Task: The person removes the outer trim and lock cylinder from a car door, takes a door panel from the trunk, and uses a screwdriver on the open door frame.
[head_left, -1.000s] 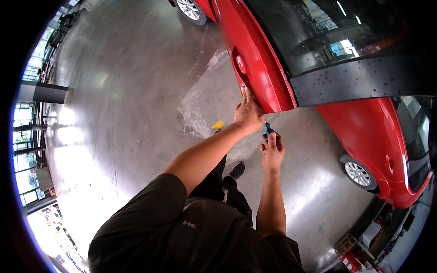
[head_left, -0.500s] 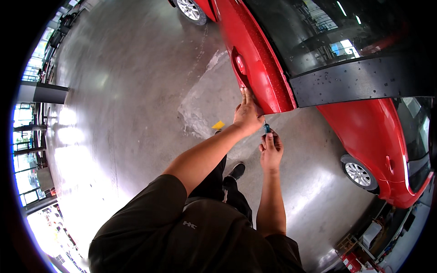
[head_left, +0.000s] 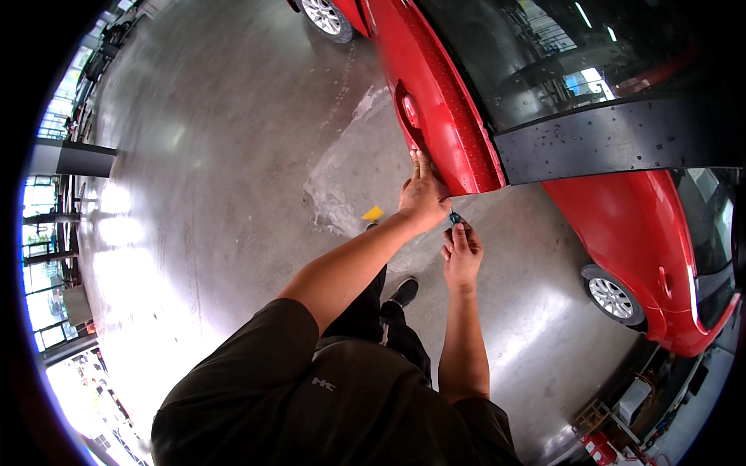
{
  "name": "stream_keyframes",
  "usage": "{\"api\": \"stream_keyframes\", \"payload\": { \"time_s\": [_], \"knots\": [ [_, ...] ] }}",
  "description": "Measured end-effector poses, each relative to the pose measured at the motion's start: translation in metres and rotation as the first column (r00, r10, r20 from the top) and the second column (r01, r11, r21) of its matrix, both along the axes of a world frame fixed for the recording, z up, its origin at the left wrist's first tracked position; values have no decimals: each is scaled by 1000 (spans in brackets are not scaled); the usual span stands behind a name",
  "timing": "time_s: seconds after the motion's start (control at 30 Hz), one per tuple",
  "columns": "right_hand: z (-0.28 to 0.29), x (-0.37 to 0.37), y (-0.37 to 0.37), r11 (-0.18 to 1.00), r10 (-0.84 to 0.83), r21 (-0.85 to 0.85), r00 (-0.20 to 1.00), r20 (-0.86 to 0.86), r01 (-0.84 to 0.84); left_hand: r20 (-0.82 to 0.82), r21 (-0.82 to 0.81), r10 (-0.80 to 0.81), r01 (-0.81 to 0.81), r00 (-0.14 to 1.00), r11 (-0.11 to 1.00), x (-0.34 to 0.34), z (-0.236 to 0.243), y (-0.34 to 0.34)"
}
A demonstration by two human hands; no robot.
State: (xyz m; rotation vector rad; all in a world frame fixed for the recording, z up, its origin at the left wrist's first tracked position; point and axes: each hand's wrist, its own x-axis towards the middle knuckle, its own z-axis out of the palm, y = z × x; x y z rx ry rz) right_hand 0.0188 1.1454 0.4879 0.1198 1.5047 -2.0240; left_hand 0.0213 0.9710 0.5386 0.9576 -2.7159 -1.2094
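Observation:
A red car door (head_left: 454,132) stands open, its rear edge toward me. My left hand (head_left: 423,198) rests against that edge, with fingers stretched out along the outer panel just below the door handle (head_left: 410,109). Its thumb side lies by the door's end face. Just right of it, my right hand (head_left: 464,252) is closed round a small screwdriver with a teal handle (head_left: 455,220). The thin shaft points up toward the door edge; whether its tip touches the door is hard to see.
The car's red rear body (head_left: 622,241) with its rear wheel (head_left: 614,295) stands to the right. A front wheel (head_left: 326,17) shows at the top. A yellow piece (head_left: 373,213) is near my shoe on the grey floor (head_left: 233,155). Shelving with items (head_left: 602,435) stands lower right.
The screwdriver's handle has tilted and shifted slightly left with my right hand. My left hand and the door look almost unchanged.

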Motion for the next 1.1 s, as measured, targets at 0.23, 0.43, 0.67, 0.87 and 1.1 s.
{"api": "stream_keyframes", "payload": {
  "time_s": [0.23,0.43,0.67,0.87,1.1],
  "knots": [
    [8,-7,7,961,44,-268,912,408,74,-26,-21,-8,7,1000,1000,0,-1,2],
    [1,0,-10,974,0,206,917,-400,90,-13,-19,-19,19,1000,1000,-1,-3,1],
    [5,-16,1,989,6,-145,962,273,35,17,53,-13,12,1000,999,-2,12,-2],
    [14,-13,-9,971,53,240,961,-272,14,29,-9,-9,9,1000,1000,-2,-2,2],
    [16,-19,0,1000,14,7,997,70,-14,7,-9,8,-8,1000,1000,1,5,5]
  ]
}}
